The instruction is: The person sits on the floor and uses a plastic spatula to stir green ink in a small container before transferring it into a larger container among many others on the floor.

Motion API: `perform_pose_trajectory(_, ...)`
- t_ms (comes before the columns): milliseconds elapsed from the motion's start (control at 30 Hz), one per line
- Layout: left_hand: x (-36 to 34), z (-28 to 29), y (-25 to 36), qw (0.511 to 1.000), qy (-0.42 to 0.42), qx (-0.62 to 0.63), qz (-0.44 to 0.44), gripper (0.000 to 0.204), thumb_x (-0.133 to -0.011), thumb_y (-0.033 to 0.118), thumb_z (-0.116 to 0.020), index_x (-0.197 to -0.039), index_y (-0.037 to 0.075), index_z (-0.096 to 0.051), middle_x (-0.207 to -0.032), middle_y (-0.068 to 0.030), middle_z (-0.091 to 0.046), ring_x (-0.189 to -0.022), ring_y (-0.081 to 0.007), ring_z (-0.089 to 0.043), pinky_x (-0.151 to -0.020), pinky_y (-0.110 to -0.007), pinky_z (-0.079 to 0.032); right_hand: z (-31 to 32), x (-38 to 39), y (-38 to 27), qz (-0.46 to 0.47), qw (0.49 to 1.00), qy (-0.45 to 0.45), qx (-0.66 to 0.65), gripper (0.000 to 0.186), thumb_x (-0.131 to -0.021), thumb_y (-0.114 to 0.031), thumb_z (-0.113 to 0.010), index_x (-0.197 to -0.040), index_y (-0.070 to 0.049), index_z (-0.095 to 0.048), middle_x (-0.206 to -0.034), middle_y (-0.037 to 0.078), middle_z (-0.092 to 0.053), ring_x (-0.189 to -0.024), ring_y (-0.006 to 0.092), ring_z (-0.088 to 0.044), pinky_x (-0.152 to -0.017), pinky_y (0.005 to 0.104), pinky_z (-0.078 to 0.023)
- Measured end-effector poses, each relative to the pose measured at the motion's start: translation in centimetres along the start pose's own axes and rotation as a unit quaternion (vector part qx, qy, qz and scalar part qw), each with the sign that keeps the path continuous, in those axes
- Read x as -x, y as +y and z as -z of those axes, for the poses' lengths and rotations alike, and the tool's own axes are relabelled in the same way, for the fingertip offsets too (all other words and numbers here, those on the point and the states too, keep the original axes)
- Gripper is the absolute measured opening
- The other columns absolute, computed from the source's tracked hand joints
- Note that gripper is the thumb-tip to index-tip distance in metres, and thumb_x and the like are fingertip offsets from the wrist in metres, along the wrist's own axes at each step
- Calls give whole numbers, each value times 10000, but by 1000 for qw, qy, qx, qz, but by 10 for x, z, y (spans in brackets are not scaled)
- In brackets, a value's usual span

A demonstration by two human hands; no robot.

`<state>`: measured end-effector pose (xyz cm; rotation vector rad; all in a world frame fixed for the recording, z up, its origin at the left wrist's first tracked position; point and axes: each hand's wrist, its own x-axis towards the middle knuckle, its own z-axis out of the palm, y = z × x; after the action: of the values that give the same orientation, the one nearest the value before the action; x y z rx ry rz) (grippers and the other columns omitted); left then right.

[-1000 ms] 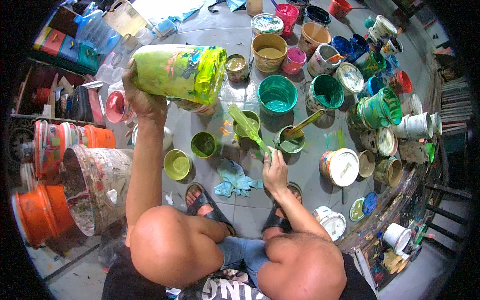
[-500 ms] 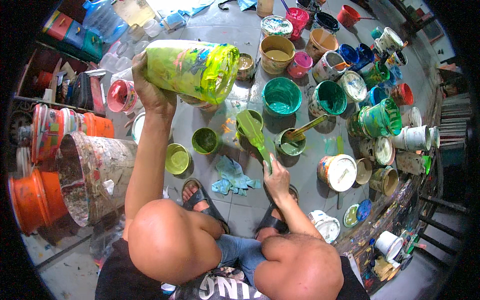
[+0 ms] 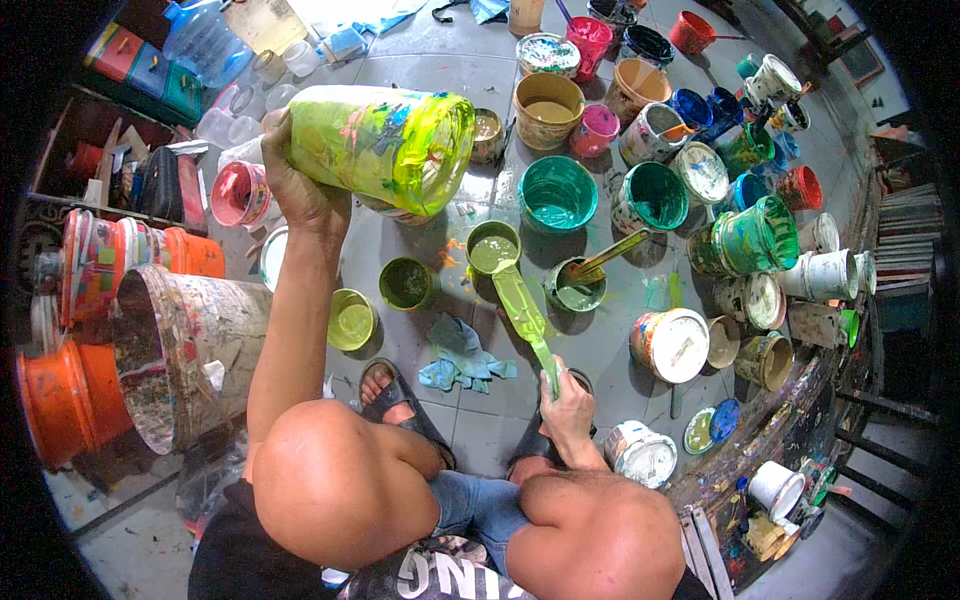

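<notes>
My left hand (image 3: 305, 190) is closed round the end of a large paint bucket (image 3: 375, 145), raised and lying on its side, its outside smeared with yellow-green paint. Closed round a handle, my right hand (image 3: 568, 410) holds a spatula (image 3: 520, 305) coated in light green paint. The spatula's blade tip is at the near rim of a small tub (image 3: 494, 250) of olive-green paint on the floor. Beside that tub stand a dark green tub (image 3: 405, 284), a yellow-green tub (image 3: 352, 320) and a tub with a paint-covered stirring stick (image 3: 610, 254) in it.
A blue rag (image 3: 462, 355) lies on the tiled floor before my sandals. Teal buckets (image 3: 557, 194) and many other paint pots crowd the right and far side. On the left are a large stained bucket (image 3: 205, 350) and orange buckets (image 3: 80, 400).
My right hand has drawn back toward me and slightly right, bringing the spatula's blade from over the olive-green tub to its near rim. The bucket in my left hand has barely shifted.
</notes>
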<state>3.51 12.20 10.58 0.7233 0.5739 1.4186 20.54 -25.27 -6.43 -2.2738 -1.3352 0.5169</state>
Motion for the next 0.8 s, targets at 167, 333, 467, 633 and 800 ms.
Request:
perform_pose_trajectory(167, 0, 11, 7, 1000, -10, -11, -1, 385, -892, 387, -498, -1096, 71, -577, -1067, -95, -630, -1006, -245, -620, -919, -412, -500, 15, 1, -18, 11, 999, 30, -30, 351, -906, -238, -619, -1218, -78, -608, -935, 168, -687, -775, 365, -668, -667, 437, -530)
perform_pose_trajectory(333, 7, 4, 2, 999, 25, 24, 39, 413, -908, 382, -486, -1120, 43, -589, -1095, -132, -642, -1008, -280, -634, -929, -438, -504, 42, 7, -14, 21, 997, 45, -61, 360, -894, -198, -639, -1213, -35, -602, -940, 164, -693, -774, 323, -691, -667, 406, -537)
perform_pose_trajectory(467, -9, -8, -2, 980, -102, 82, 151, 454, -919, 387, -464, -1140, 17, -605, -1102, -164, -661, -1004, -304, -649, -934, -455, -511, 90, 0, -30, -53, 979, 35, -196, 395, -901, -189, -642, -1225, 26, -579, -966, 185, -695, -805, 284, -709, -684, 368, -540)
perform_pose_trajectory(633, -69, -59, -38, 883, -298, 166, 322, 486, -944, 394, -423, -1229, 30, -575, -1206, -178, -619, -1119, -315, -599, -1012, -519, -452, 176, -42, -42, 127, 977, 167, -38, 465, -943, -305, -593, -1264, 28, -541, -1013, 237, -675, -913, 333, -697, -756, 395, -530)
perform_pose_trajectory(800, -132, -99, -38, 875, -286, 55, 387, 539, -959, 417, -393, -1290, 12, -523, -1295, -200, -560, -1187, -340, -557, -1057, -527, -411, 239, -70, -98, 117, 978, 160, 60, 299, -970, -210, -536, -1182, -1, -564, -915, 230, -666, -820, 350, -686, -698, 403, -512)
